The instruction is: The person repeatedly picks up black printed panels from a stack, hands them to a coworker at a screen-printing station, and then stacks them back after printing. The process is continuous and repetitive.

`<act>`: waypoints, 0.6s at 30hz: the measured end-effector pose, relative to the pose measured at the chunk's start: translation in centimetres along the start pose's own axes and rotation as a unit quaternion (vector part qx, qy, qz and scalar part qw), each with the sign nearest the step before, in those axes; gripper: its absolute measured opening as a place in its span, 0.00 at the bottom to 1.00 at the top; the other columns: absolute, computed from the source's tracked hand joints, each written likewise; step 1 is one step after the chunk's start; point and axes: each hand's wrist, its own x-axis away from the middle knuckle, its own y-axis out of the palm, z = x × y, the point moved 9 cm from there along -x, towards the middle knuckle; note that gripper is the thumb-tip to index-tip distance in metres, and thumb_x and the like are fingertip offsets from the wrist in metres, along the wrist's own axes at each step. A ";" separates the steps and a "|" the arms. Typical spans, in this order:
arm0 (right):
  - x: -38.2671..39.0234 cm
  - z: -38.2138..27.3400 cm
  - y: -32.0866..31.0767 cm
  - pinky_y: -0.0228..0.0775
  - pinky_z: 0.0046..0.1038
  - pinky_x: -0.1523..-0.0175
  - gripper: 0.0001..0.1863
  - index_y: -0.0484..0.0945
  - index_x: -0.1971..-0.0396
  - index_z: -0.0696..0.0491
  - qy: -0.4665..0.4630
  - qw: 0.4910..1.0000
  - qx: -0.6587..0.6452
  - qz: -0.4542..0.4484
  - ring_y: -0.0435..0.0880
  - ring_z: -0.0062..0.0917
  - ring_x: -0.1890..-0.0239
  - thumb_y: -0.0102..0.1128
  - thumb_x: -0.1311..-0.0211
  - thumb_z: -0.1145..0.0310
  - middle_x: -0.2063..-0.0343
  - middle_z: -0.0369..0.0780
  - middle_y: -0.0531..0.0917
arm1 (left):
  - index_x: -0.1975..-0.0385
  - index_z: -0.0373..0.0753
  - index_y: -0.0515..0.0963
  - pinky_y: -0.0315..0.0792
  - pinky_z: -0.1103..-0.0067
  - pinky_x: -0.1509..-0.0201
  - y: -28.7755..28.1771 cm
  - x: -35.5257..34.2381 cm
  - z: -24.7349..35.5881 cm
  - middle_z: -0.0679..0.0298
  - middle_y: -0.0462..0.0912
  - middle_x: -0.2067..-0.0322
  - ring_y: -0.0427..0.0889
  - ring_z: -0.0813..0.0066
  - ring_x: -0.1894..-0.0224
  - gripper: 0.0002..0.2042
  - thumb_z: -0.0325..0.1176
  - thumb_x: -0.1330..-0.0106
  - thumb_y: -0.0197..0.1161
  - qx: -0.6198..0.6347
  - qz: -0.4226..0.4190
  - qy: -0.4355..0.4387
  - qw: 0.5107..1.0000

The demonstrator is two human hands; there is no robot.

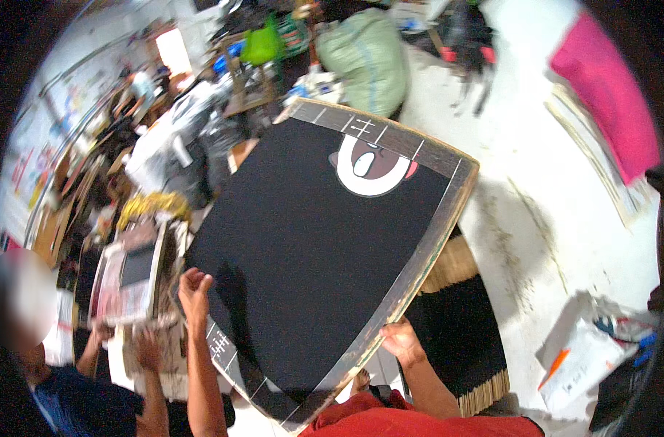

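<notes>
A large wooden board (440, 251) with a worn edge and white marks along its borders lies tilted in front of me. Black cloth (310, 240) covers most of it, with a white, brown and pink cartoon print (372, 167) near its far end. My right hand (401, 341) grips the board's right edge, thumb on top. At the left edge is my left hand (194, 291), its fingers bent and pressed together; whatever they hold, if anything, is hidden. Under the board on the right, a stack of black-topped boards (459, 335) shows in part.
At left, a person in a dark blue shirt (84, 400) has hands near a framed screen (128, 273). Yellow cloth (153, 207) lies beyond it. A pale green sack (365, 62) stands far off. At right are a pink bundle (609, 95) and a white bag (583, 364) on the floor.
</notes>
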 end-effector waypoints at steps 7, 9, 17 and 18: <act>19.1 -8.2 4.0 0.72 0.36 0.55 0.26 0.74 0.59 0.54 -0.154 0.986 -0.016 0.062 0.80 0.32 0.61 0.61 0.65 0.87 0.66 0.40 0.79 | 0.52 0.30 0.69 0.64 0.74 0.44 9.2 -6.5 24.4 0.52 0.75 0.55 0.73 0.64 0.51 0.27 0.37 0.49 0.68 -0.076 -0.110 0.204 0.970; 21.5 -10.0 5.6 0.73 0.36 0.56 0.28 0.73 0.58 0.55 -0.161 0.986 -0.006 0.049 0.79 0.33 0.61 0.62 0.68 0.87 0.66 0.40 0.79 | 0.46 0.27 0.63 0.58 0.74 0.39 12.4 -8.6 29.6 0.47 0.69 0.47 0.67 0.60 0.43 0.34 0.41 0.48 0.68 -0.051 -0.117 0.210 0.969; 22.6 -6.4 3.7 0.74 0.31 0.58 0.35 0.71 0.54 0.56 -0.216 0.973 0.013 0.078 0.78 0.31 0.57 0.64 0.73 0.87 0.59 0.42 0.77 | 0.77 0.35 0.79 0.63 0.82 0.69 20.2 -9.8 37.4 0.69 0.76 0.79 0.71 0.81 0.75 0.17 0.46 0.44 0.63 -0.018 -0.274 0.138 0.952; 22.8 -6.1 3.3 0.73 0.31 0.57 0.35 0.71 0.54 0.56 -0.226 0.972 0.004 0.065 0.77 0.31 0.56 0.65 0.72 0.87 0.59 0.42 0.77 | 0.80 0.37 0.78 0.62 0.83 0.70 21.1 -9.1 37.4 0.70 0.76 0.80 0.70 0.82 0.77 0.15 0.45 0.44 0.64 0.039 -0.302 0.102 0.947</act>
